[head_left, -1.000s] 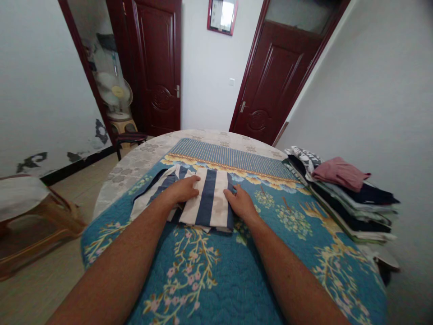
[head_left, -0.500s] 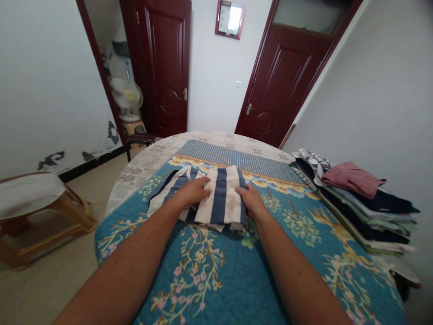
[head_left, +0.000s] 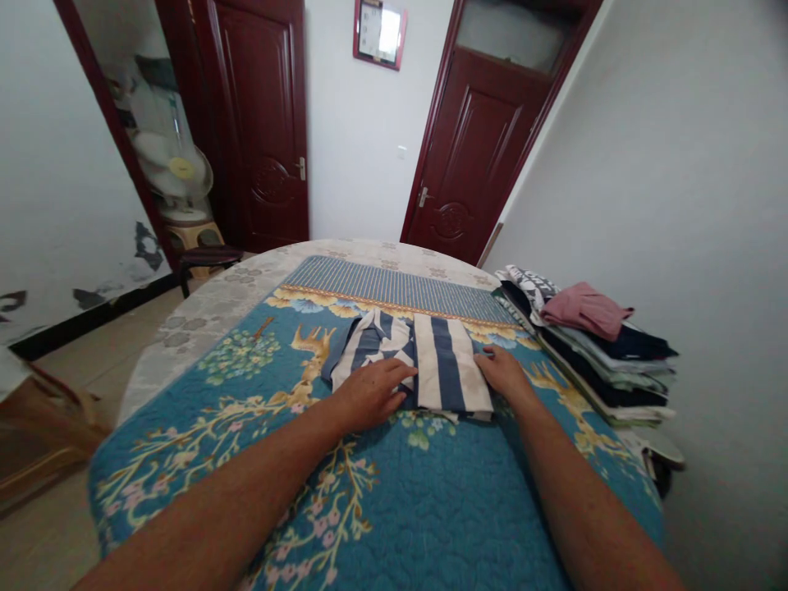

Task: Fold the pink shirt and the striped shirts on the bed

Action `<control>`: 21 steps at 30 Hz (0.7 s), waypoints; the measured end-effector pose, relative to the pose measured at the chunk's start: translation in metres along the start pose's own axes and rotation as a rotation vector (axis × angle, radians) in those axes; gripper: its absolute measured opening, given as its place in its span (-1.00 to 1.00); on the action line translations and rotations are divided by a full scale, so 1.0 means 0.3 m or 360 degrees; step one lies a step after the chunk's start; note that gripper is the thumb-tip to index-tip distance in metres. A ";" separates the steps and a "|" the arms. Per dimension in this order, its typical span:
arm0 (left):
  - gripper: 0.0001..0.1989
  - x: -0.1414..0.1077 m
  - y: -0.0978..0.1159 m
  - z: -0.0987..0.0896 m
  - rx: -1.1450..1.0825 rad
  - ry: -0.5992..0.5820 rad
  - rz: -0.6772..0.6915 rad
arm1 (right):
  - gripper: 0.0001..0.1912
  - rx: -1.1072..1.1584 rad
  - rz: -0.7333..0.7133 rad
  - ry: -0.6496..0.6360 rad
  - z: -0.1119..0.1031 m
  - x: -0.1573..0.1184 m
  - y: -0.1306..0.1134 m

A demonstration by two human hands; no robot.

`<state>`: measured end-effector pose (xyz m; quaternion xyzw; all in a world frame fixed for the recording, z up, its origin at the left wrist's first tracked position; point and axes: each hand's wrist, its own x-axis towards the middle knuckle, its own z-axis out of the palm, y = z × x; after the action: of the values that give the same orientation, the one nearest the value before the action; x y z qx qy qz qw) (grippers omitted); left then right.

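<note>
A blue-and-white striped garment (head_left: 452,365) lies on the quilted cover, its right part folded into a flat rectangle. The left part (head_left: 375,341) of the garment is looser and wrinkled, with a navy edge. My left hand (head_left: 378,390) rests low on this left part, fingers stretched toward the edge of the folded rectangle. At the rectangle's right edge, my right hand (head_left: 506,375) touches the cloth with its fingers slightly apart. Its fingertips partly hide that edge.
The teal flowered quilted cover (head_left: 468,492) lies over a round table with a pale patterned tablecloth (head_left: 185,320). A stack of folded clothes (head_left: 603,361), topped by a pink garment (head_left: 584,308), stands at the right by the wall. A brown stool (head_left: 43,443) is at the left.
My view has turned a little to the right. My left hand has let go of the folded part and moved down and left of it. The right hand's hold on the edge has loosened.
</note>
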<state>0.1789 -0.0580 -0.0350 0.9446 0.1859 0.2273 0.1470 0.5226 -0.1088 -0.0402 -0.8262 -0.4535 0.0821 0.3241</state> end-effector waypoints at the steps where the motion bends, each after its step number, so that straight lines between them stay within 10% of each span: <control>1: -0.54 0.007 0.008 0.004 0.0033 0.0053 0.0021 | -0.54 -0.0114 -0.0139 0.0101 -0.001 -0.002 -0.001; 7: -0.38 0.052 0.080 0.060 0.0297 0.0017 0.0113 | -0.41 -0.0301 -0.0915 0.0209 0.067 -0.039 -0.082; 12: -0.41 0.039 0.090 0.108 0.0379 -0.0293 0.0017 | -0.32 -0.0626 -0.0708 -0.0067 0.164 -0.101 -0.112; 21: -0.56 0.167 0.124 0.057 0.0357 -0.0077 -0.0130 | -0.31 -0.0600 -0.0562 -0.0203 0.150 -0.110 -0.140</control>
<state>0.2393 -0.0733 -0.0173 0.9519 0.2449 0.1759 0.0541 0.4549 -0.0986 -0.0546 -0.7733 -0.6173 -0.0098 0.1445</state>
